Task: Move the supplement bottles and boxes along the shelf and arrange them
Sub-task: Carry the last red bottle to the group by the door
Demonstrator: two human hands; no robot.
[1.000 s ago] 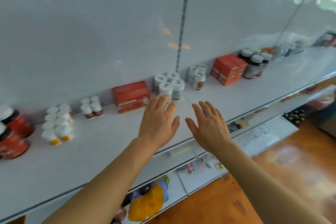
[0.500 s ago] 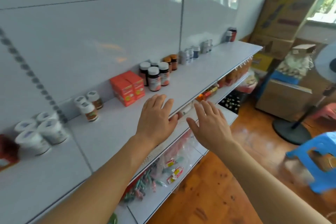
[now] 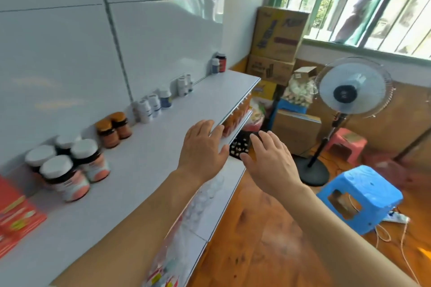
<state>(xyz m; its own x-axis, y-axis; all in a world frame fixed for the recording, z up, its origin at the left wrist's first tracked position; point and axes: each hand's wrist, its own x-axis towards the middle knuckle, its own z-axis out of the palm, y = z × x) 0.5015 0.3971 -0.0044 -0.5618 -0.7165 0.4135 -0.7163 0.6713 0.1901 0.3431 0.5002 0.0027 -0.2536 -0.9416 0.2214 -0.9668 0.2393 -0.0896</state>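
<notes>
No legible text anywhere. Printing on the red box [image 3: 16, 214] at the left of the shelf [image 3: 144, 170]: yellow and white marks only, smeared by blur. Labels on the white-capped bottles [image 3: 67, 170], the amber-capped jars [image 3: 114, 128] and the small white bottles [image 3: 149, 107]: too small and soft to make out. Large dark lettering on the stacked cardboard cartons [image 3: 278, 37] by the window: shapes visible, words unreadable.

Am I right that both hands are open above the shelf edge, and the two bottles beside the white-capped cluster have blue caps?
Not quite. The head view shows both the left hand and right hand open, but those two bottles have orange-brown caps, not blue.
</notes>
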